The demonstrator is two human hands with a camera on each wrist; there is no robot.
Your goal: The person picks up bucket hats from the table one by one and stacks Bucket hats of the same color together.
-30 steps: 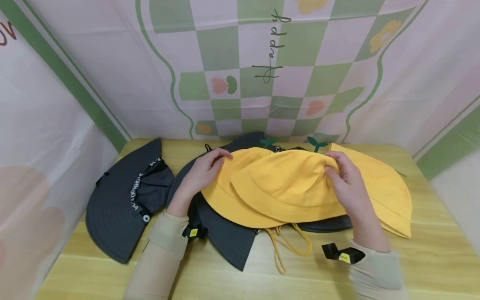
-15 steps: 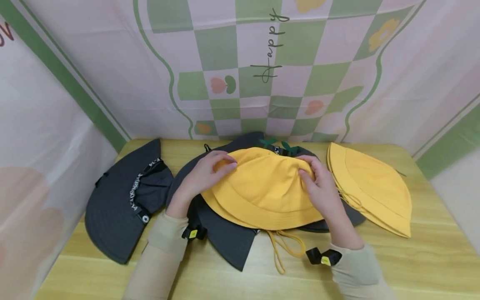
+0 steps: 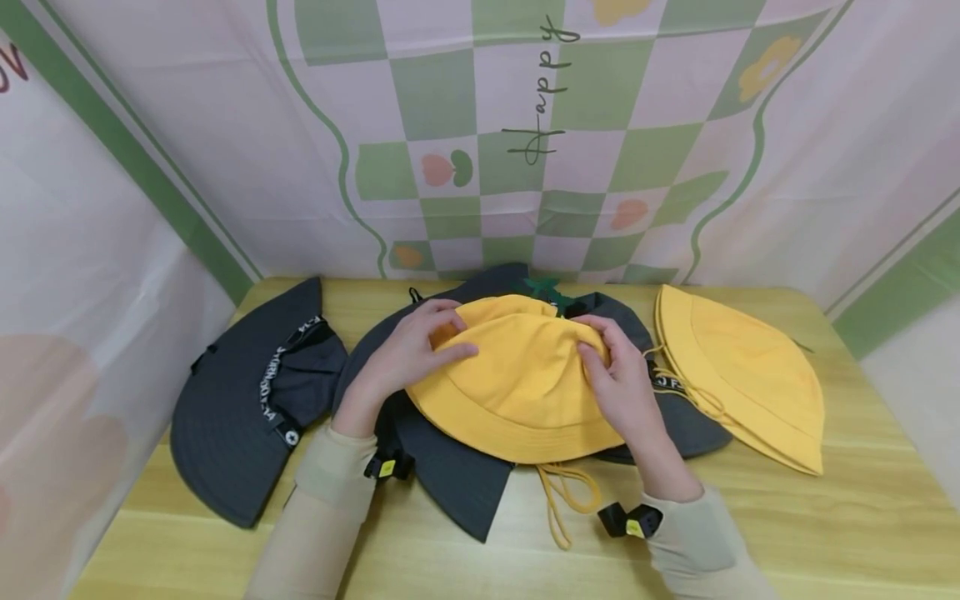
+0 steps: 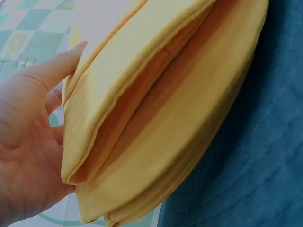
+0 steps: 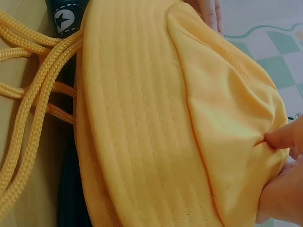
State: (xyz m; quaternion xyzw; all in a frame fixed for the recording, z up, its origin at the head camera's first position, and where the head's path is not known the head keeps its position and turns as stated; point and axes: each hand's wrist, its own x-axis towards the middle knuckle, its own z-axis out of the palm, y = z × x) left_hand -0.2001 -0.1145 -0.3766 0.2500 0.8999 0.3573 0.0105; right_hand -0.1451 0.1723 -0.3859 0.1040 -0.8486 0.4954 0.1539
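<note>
A yellow bucket hat lies over another yellow hat, and their green sprout trims meet at the top. My left hand holds the left side of the pair, thumb in front and fingers partly hidden behind. On the right, my right hand pinches the upper hat's crown, making creases in the cloth. The left wrist view shows the layered brims with a gap between them. Yellow cords hang from below the brims. Dark bucket hats lie beneath, mostly covered.
At the left a dark hat with a lettered band lies on the wooden table. Folded yellow hats lie at the right, their cord trailing over a dark brim. A printed curtain hangs behind.
My right hand has brought the upper yellow hat leftward onto the other one, uncovering the dark hat at right. My left thumb has shifted over the upper hat's edge.
</note>
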